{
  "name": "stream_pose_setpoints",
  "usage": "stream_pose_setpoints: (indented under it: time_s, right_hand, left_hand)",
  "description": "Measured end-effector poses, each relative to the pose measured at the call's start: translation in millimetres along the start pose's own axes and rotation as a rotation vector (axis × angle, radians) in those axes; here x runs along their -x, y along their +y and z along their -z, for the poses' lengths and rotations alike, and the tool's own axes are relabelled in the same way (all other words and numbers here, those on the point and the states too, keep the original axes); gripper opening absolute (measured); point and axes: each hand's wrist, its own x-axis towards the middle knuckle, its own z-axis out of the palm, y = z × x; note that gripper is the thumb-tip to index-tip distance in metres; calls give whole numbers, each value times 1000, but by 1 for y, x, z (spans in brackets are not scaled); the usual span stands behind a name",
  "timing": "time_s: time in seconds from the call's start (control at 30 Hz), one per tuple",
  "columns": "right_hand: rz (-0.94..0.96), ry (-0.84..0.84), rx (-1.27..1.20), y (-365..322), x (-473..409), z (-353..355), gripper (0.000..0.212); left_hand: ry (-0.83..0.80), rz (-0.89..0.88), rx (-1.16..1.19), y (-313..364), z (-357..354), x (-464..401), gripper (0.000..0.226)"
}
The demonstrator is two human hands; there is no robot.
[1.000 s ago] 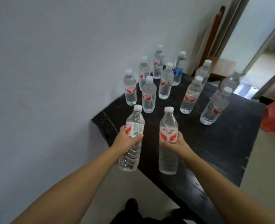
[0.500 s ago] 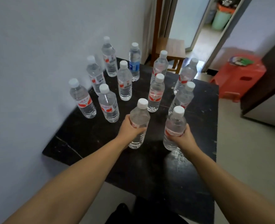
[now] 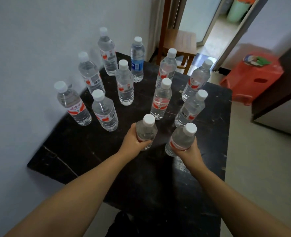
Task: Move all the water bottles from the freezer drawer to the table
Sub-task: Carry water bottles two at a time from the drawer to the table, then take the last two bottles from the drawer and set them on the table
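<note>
Head view: the left hand (image 3: 132, 141) grips one water bottle (image 3: 145, 132) and the right hand (image 3: 188, 148) another (image 3: 179, 140) — both upright over the table (image 3: 83, 151) near its front edge. Filled, they look moderately heavy, thin-walled and likely slick — best held mid-body.

The bench (image 3: 83, 156) is black, flecked with pale scuffs and thin light cracks. The water bottles (image 3: 161, 101) on it are clear with white caps, most wearing white labels with red swooshes; one blue-label bottle (image 3: 137, 62) carries a deep blue band instead. The wall (image 3: 38, 40) is pale bluish-white. Beyond stand a brown wooden stool (image 3: 180, 41), a red-orange plastic stool (image 3: 254, 77) and a mint-green bin (image 3: 238, 9). The floor (image 3: 261, 168) is light beige.
</note>
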Motion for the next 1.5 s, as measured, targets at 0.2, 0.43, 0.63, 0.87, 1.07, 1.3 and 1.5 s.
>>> stream_pose_setpoints:
  time_s: [0.2,0.43,0.63,0.87,1.07,1.3,1.5]
  right_hand:
    - [5,16,19,-1,7,0,75]
    - [-41,-5,-8,-18,27,-7,34]
    - [-603,-563,203,-44,64,-57,7]
    - [-80,-880,475,-119,88,-192,13]
    - [490,-919,1006,-138,125,-293,42]
    - [846,-1080,1318,-116,166,-340,49]
    - [1065,-1366,1430,-94,214,-372,39]
  left_hand:
    - [-15,5,-52,-2,2,6,66]
    - [-15,232,-177,-13,29,29,107]
    - [188,307,-168,-32,90,74,49]
    - [479,273,-276,-32,172,146,10]
    - [588,391,-395,-52,223,219,16]
    - [687,621,-297,-92,227,307,18]
    - [863,826,-175,-111,185,379,29]
